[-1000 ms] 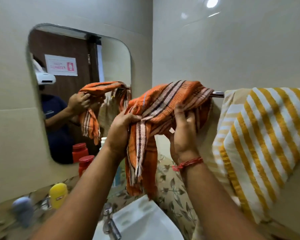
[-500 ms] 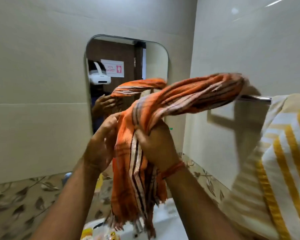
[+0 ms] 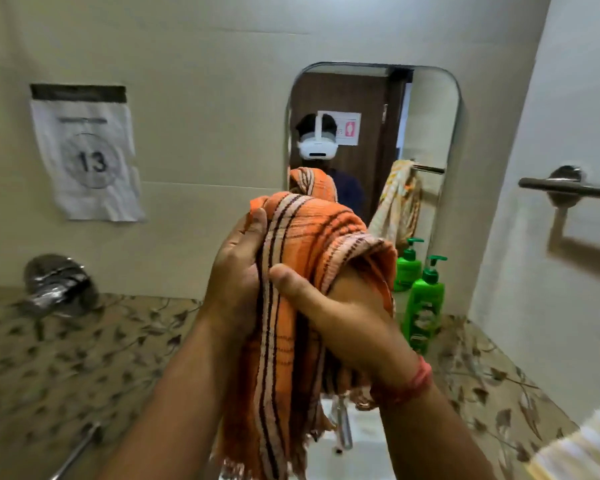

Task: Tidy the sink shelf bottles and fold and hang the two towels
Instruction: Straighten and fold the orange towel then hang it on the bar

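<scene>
An orange towel (image 3: 305, 244) with dark and pale stripes hangs bunched between both hands in front of the mirror. My left hand (image 3: 238, 271) presses flat against its left side. My right hand (image 3: 329, 313) grips it from the right, thumb across the cloth, with a fold draped over the fingers. The fringed end dangles over the sink (image 3: 354, 459). The towel rail (image 3: 568, 188) on the right wall is bare where it shows. A corner of the yellow-striped towel (image 3: 582, 445) shows at the lower right. A green pump bottle (image 3: 425, 306) stands on the shelf by the mirror.
A mirror (image 3: 430, 109) faces me, reflecting a person with a headset, the yellow towel and the green bottle. A paper sign numbered 13 (image 3: 87, 161) is taped to the left wall. A chrome wall fitting (image 3: 58, 284) sits lower left. The tap (image 3: 342, 424) stands behind the towel's fringe.
The orange towel has come off the rail entirely and is now bunched in both hands before the mirror. My view has swung left, so the rail sits far right.
</scene>
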